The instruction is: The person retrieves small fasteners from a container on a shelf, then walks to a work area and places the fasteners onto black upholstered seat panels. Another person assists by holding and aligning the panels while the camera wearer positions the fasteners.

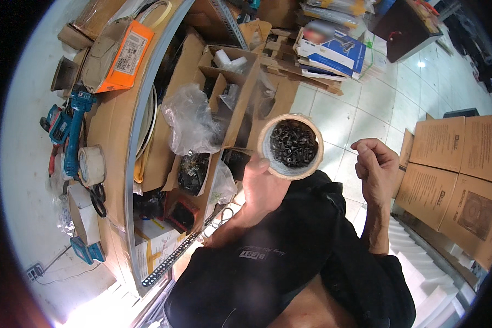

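I hold the round tan cardboard tub full of dark metal screws (290,146) up in front of me, mouth upward and close to level, which seems the sensible way to carry it since the screws lie loose inside and would spill if it tipped. My left hand (263,186) grips it from below and on its near left side: the thumb lies up against the outer wall near the rim, and the other fingers curl round the underside, out of my sight, so I cannot tell how tightly they press. My right hand (376,167) hangs in the air to the right of the tub, apart from it and touching nothing; its fingers (373,145) are curled loosely inward toward the palm, half closed, and I cannot tell whether anything small sits within them. The tub floats over the white tiled floor (333,117), just right of the open brown cardboard boxes of parts (224,82) on the shelving, where a crumpled clear plastic bag (190,123) sits. Further left, on the white surface, lie a teal power tool (74,128), a roll of pale tape (92,164) and an orange and brown carton (120,54). To my right stand stacked brown cartons (459,175).
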Motion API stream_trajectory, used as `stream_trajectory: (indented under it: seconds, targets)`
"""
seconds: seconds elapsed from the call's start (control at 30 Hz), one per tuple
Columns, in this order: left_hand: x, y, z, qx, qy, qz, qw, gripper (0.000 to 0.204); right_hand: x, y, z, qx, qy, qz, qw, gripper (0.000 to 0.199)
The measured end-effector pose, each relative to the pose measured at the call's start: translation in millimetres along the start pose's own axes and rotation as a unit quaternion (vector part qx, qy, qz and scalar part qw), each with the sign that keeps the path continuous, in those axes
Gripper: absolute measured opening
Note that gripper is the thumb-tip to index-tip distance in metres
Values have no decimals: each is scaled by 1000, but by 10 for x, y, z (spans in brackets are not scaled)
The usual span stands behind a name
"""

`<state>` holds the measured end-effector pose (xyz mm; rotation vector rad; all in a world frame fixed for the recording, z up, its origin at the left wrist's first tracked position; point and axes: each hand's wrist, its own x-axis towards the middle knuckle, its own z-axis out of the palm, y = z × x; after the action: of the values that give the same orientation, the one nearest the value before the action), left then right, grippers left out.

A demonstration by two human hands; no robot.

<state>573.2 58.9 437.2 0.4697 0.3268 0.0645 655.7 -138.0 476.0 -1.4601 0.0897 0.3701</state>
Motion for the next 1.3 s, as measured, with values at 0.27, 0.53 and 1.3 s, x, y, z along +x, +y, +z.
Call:
stream_trajectory:
  seconds: [0.27,0.53,1.3]
  targets:
    - [54,31,55,5,-52,9,999,87,-2,5,30,-1,-1,9,1000,16]
    - [65,102,135,57,-28,37,997,102,12,37,38,-10,4,11,1000,16]
    - [28,86,134,87,-35,71,993,99,27,100,37,-25,6,30,999,18]
